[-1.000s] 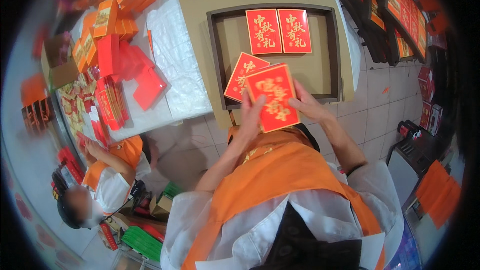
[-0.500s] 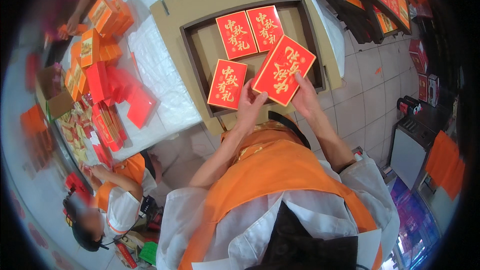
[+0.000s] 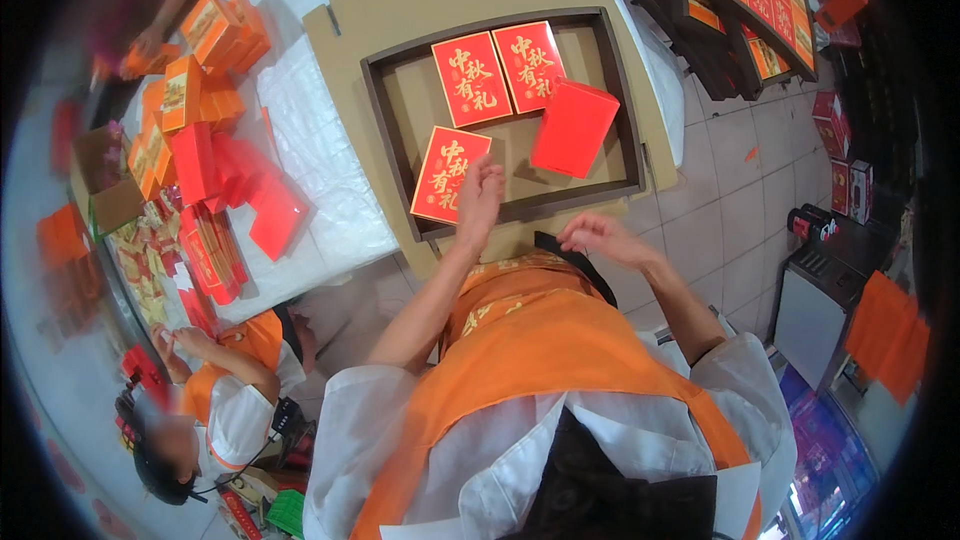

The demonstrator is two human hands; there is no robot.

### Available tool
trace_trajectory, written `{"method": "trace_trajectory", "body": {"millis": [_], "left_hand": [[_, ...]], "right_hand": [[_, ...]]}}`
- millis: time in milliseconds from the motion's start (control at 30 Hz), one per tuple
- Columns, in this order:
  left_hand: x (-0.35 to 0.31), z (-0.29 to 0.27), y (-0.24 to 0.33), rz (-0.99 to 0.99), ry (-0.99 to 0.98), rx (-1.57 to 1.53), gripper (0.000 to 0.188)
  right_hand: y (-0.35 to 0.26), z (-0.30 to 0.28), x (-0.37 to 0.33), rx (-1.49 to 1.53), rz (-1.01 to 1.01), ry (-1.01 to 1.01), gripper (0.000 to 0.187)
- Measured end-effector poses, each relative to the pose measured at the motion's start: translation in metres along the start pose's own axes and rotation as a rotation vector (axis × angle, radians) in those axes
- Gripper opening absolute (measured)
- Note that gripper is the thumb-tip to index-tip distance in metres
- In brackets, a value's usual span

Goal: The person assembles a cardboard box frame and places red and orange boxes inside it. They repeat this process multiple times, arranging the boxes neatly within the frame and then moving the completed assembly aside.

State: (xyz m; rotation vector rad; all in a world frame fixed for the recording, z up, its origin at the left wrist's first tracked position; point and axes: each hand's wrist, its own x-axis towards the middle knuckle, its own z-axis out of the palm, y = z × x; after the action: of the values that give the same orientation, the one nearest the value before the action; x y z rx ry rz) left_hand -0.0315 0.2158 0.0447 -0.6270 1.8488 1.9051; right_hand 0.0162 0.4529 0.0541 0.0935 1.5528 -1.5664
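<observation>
A dark-framed shallow tray point(image 3: 625, 105) lies in front of me with several red gift boxes in it. Side by side at its far edge are a red box with gold characters point(image 3: 472, 78) and a matching one point(image 3: 528, 60). A third printed box point(image 3: 445, 175) sits near left, slightly slanted. At the right, a box with its plain red face up point(image 3: 574, 128) is tilted askew. My left hand point(image 3: 482, 198) is over the third box's right edge, fingers stretched, holding nothing visible. My right hand point(image 3: 608, 240) hovers by the tray's near edge, fingers loosely bent and empty.
Beneath the tray is a brown cardboard sheet point(image 3: 335, 80) on a white-covered table. Orange boxes point(image 3: 182, 95) and red packets point(image 3: 275, 215) pile up at left. Two co-workers are there, one near left point(image 3: 235, 390). Filled trays point(image 3: 760, 0) stack at far right.
The box both hands held is released into the tray's right side, plain face up instead of printed. My left hand shifted slightly left; my right hand drew back toward me.
</observation>
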Motion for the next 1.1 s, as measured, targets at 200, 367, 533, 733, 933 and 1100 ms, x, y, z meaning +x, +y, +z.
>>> {"method": "trace_trajectory", "body": {"millis": [200,367,533,733,933,1100], "left_hand": [[0.014,-0.056,-0.015,0.662,0.366,1.068,0.055],[0.045,-0.098,-0.013,0.075,0.084,0.904,0.080],[0.055,-0.100,-0.032,-0.369,-0.093,0.149,0.063],[0.025,-0.060,-0.064,-0.207,0.096,-0.196,0.049],[0.047,-0.041,-0.081,-0.068,0.087,-0.057,0.049],[0.052,-0.033,-0.090,-0.079,0.197,-0.096,0.046]], "right_hand": [[0.006,-0.063,0.035,0.040,-0.340,0.811,0.060],[0.020,-0.077,0.092,0.179,-0.263,0.779,0.077],[0.023,-0.074,0.109,0.498,-0.224,0.546,0.070],[0.001,-0.064,0.056,-0.241,-0.140,0.947,0.060],[0.005,-0.019,0.050,-0.841,-0.124,0.723,0.068],[0.025,-0.027,0.077,-0.740,0.005,0.867,0.073]]}}
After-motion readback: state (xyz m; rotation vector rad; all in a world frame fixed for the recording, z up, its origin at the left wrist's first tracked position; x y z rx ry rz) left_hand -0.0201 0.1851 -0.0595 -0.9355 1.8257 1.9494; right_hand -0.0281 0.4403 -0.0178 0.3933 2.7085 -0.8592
